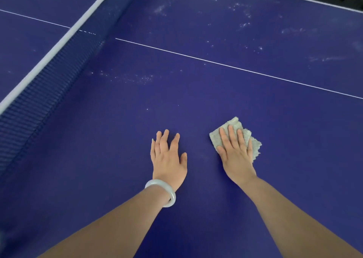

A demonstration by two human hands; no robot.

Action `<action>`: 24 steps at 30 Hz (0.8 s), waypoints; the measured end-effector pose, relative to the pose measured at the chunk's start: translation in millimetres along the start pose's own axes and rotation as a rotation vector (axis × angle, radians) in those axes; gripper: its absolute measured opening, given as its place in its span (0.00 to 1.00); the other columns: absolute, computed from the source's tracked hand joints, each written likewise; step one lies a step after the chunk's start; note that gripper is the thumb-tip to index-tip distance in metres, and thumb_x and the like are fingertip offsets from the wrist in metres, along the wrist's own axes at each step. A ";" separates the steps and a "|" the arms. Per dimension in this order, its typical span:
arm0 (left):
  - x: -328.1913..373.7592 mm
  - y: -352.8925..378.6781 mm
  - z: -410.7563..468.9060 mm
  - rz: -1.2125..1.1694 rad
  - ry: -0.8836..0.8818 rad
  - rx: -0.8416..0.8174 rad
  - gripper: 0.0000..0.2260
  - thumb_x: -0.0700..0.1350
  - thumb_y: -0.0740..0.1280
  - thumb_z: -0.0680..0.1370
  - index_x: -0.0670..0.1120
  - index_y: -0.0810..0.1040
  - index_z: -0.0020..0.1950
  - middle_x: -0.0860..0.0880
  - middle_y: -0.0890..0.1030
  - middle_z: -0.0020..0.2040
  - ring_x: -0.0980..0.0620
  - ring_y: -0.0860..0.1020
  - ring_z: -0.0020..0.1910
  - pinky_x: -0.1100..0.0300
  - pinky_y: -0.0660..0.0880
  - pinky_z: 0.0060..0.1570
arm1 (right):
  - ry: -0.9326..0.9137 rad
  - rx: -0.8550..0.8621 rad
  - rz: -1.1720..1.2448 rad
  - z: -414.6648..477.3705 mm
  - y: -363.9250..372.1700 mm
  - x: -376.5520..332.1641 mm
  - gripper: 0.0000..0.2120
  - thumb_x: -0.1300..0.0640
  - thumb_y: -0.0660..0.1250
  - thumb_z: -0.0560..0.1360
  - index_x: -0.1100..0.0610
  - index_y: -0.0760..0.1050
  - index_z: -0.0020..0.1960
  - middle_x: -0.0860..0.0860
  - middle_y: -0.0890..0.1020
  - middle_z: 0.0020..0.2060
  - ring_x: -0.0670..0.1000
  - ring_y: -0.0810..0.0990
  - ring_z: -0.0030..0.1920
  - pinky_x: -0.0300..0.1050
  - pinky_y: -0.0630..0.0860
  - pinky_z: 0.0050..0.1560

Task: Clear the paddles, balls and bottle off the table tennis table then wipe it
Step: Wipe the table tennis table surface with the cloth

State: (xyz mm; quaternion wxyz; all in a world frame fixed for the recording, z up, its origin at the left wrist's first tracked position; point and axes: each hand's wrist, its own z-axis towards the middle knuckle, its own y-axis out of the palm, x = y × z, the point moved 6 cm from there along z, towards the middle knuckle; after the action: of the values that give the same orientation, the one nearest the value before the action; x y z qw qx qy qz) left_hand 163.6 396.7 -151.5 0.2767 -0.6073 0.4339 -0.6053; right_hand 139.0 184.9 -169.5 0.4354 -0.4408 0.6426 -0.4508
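Note:
The blue table tennis table fills the view. My right hand lies flat with straight fingers on a grey folded cloth and presses it onto the table surface. To its left, my left hand rests flat on the bare table, fingers spread, with a pale bangle on the wrist. No paddle, ball or bottle is in view.
The dark blue net with a white top band runs diagonally along the left. A white centre line crosses the table beyond my hands. Whitish dust smears speckle the far half, and a lighter patch lies near the net.

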 end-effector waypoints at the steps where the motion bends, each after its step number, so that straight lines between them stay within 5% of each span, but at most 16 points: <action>1: -9.7 -8.4 -2.4 -0.100 0.032 -0.024 0.24 0.50 0.59 0.82 0.51 0.58 0.78 0.50 0.51 0.80 0.50 0.43 0.79 0.59 0.38 0.75 | 0.030 -0.004 0.011 3.8 0.1 0.6 0.26 0.45 0.40 0.83 0.44 0.33 0.78 0.43 0.37 0.78 0.49 0.33 0.78 0.57 0.35 0.76; 4: -56.1 -37.9 -15.0 -0.032 0.126 -0.007 0.25 0.51 0.60 0.82 0.49 0.60 0.78 0.49 0.52 0.79 0.50 0.45 0.79 0.57 0.41 0.75 | 0.170 -0.033 0.038 14.1 0.1 -1.6 0.26 0.45 0.41 0.84 0.43 0.36 0.79 0.44 0.37 0.79 0.51 0.34 0.78 0.58 0.35 0.76; 7: -100.1 -53.7 -28.8 0.247 0.128 -0.050 0.29 0.59 0.50 0.82 0.48 0.52 0.80 0.44 0.49 0.80 0.46 0.42 0.79 0.50 0.40 0.77 | 0.241 -0.050 0.095 11.3 0.0 -34.4 0.26 0.46 0.43 0.84 0.44 0.37 0.79 0.46 0.37 0.79 0.53 0.33 0.78 0.59 0.33 0.76; 10: -111.4 -48.2 -38.4 0.432 0.198 -0.098 0.32 0.62 0.38 0.80 0.48 0.44 0.81 0.44 0.45 0.81 0.44 0.42 0.79 0.45 0.42 0.77 | -0.026 -0.032 0.080 -26.5 15.9 -97.7 0.26 0.46 0.43 0.84 0.43 0.36 0.79 0.44 0.34 0.78 0.51 0.30 0.77 0.56 0.30 0.74; 13: -111.9 -46.4 -36.6 0.440 0.189 -0.065 0.31 0.60 0.39 0.80 0.46 0.48 0.80 0.41 0.49 0.80 0.42 0.46 0.79 0.43 0.45 0.77 | -0.212 -0.057 0.014 -76.7 28.2 -104.1 0.26 0.45 0.41 0.83 0.42 0.34 0.78 0.41 0.33 0.77 0.47 0.29 0.76 0.53 0.28 0.74; 15: -111.9 -44.5 -36.9 0.444 0.197 -0.048 0.30 0.59 0.40 0.82 0.46 0.50 0.80 0.41 0.50 0.80 0.42 0.47 0.79 0.42 0.46 0.77 | -0.010 -0.032 0.019 -90.6 22.2 -52.8 0.27 0.46 0.42 0.84 0.42 0.34 0.78 0.42 0.34 0.78 0.48 0.31 0.77 0.55 0.32 0.76; 18: -113.1 -43.8 -36.8 0.435 0.203 -0.042 0.30 0.58 0.43 0.81 0.45 0.52 0.80 0.41 0.51 0.80 0.41 0.48 0.79 0.42 0.46 0.77 | 0.604 0.045 0.174 -123.2 7.1 25.1 0.27 0.47 0.44 0.84 0.43 0.38 0.79 0.47 0.39 0.79 0.51 0.35 0.78 0.60 0.37 0.76; 20: -112.2 -43.9 -37.3 0.433 0.205 -0.049 0.30 0.58 0.43 0.81 0.45 0.51 0.80 0.41 0.51 0.80 0.42 0.47 0.79 0.43 0.45 0.77 | 0.753 0.083 0.211 -139.1 11.2 13.5 0.26 0.45 0.44 0.84 0.44 0.39 0.79 0.48 0.41 0.80 0.53 0.36 0.79 0.61 0.36 0.76; 22: -112.5 -44.4 -37.3 0.438 0.212 -0.051 0.30 0.58 0.42 0.81 0.46 0.50 0.80 0.41 0.50 0.80 0.42 0.45 0.79 0.43 0.45 0.77 | 0.583 0.079 0.168 -141.3 26.1 -43.1 0.26 0.45 0.39 0.83 0.44 0.38 0.80 0.48 0.39 0.79 0.54 0.35 0.78 0.60 0.35 0.76; 24: -112.8 -45.6 -37.6 0.437 0.226 -0.052 0.31 0.58 0.41 0.80 0.46 0.49 0.80 0.41 0.49 0.80 0.42 0.45 0.79 0.44 0.44 0.77 | 0.207 0.068 0.098 -150.5 42.1 -116.1 0.26 0.46 0.35 0.82 0.46 0.37 0.80 0.48 0.40 0.80 0.54 0.35 0.78 0.60 0.34 0.76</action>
State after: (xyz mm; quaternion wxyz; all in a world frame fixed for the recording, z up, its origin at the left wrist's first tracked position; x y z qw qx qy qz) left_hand 148.1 522.5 -163.8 0.3347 -0.4345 0.5986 -0.5839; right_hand 14.6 334.3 -158.9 0.4028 -0.3450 0.6891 -0.4938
